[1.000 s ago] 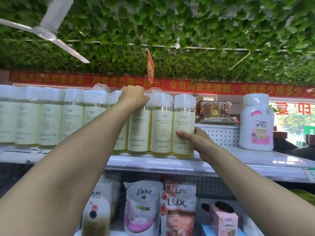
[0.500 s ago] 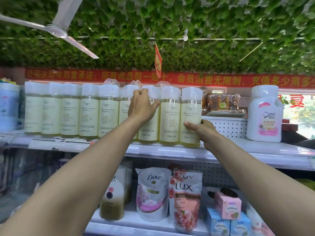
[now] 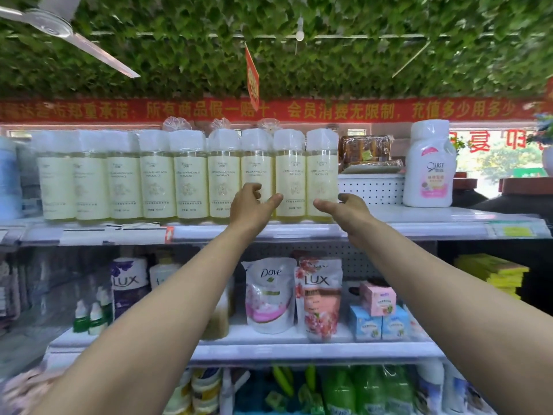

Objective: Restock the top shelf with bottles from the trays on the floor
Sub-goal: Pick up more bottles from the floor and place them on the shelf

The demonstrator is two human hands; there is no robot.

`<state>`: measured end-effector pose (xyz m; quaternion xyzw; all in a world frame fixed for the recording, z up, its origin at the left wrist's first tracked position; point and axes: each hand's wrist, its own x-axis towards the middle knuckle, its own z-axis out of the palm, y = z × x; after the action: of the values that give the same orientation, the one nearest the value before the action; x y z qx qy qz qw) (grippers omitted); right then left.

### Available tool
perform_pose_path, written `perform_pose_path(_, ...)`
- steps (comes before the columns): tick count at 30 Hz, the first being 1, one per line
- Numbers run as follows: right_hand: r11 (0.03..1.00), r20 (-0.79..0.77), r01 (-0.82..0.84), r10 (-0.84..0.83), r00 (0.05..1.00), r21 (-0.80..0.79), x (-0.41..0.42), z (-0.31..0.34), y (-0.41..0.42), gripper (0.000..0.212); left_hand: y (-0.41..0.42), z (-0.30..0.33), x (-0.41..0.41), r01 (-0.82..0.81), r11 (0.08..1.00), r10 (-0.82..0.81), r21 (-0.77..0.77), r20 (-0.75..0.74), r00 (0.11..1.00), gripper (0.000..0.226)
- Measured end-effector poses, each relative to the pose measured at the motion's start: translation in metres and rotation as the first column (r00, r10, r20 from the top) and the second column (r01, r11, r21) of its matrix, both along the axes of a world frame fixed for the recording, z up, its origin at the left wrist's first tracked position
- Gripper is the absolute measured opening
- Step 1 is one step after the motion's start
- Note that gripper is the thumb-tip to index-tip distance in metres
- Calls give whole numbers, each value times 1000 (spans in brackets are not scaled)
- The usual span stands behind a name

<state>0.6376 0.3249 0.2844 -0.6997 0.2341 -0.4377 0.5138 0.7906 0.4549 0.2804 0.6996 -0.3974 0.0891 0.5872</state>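
Item: row of pale yellow bottles, nine across, upright and shoulder to shoulder along the front edge of the top shelf, each with a cream label and a white cap under clear shrink film. Likely filled and moderately heavy; walls rigid and straight-sided, probably plastic, though not certain from here. Film around the caps glossy and apt to slip, so unsuited to a lift by the top alone. Best taken around the mid-body over the label, thumb one side and fingers the other, or supported under the base when raised to shelf height. Tall and narrow, hence easily toppled in a chain if one neighbour is knocked. Left hand: raised to shelf level in front of the seventh bottle from the left, fingers loosely curled, thumb spread toward the eighth, holding nothing; contact with the label not determinable. Right hand: raised at the same height just before the rightmost bottle, fingers extended leftward and relaxed, empty, seemingly just clear of it. Both forearms stretched upward and forward, converging on the right end of the row. Adjacent on the same shelf: white perforated riser, large white jug. Trays on the floor out of view.
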Motion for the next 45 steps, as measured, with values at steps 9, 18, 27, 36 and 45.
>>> perform_pose_path(9,997,-117,7,2,993,79,-28,-67,72,82,51,-81,-23,278,960,-267,-15,-339,902,57)
perform_pose_path(18,982,-257,1,49,965,191,-58,-156,126,74,99,-181,-60,404,911,-279,83,-599,751,45)
perform_pose_path(27,938,-323,13,107,940,347,-82,-238,133,73,117,-266,-94,363,920,-161,149,-701,695,51)
perform_pose_path(36,914,-446,14,185,876,406,-82,-308,119,68,116,-342,-117,282,932,-14,228,-754,656,50)
perform_pose_path(45,863,-464,-73,339,818,501,-70,-365,119,58,130,-385,-127,199,953,66,229,-797,601,40)
